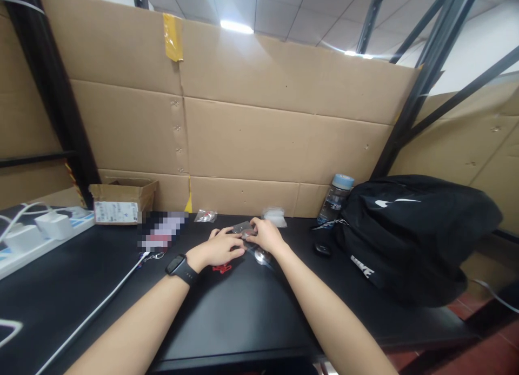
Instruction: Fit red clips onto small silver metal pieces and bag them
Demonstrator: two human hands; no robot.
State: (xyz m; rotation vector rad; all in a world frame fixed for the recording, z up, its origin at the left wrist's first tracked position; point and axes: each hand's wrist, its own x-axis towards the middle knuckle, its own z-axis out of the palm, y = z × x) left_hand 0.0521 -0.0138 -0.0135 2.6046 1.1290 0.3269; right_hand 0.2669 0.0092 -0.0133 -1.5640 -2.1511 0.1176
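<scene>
Near the middle of the black table point(239, 321), a small clear plastic bag point(242, 228) lies between my two hands. My right hand point(263, 234) pinches the bag's right side with bent fingers. My left hand point(224, 247), with a dark watch at the wrist, has its fingers apart over the bag's left edge; I cannot make out anything held in it. Red cord-like pieces point(221, 268) lie just below my left hand. A round shiny metal piece point(261, 255) rests below my right hand, partly in a clear wrapper.
Further back are a small bag point(206, 216) and white packets point(274, 217). An open carton point(117, 202), a blurred-out phone point(164, 231) and a power strip point(77, 229) lie left. A bottle point(334, 201), a black mouse point(322, 249) and a black backpack point(413, 239) stand right.
</scene>
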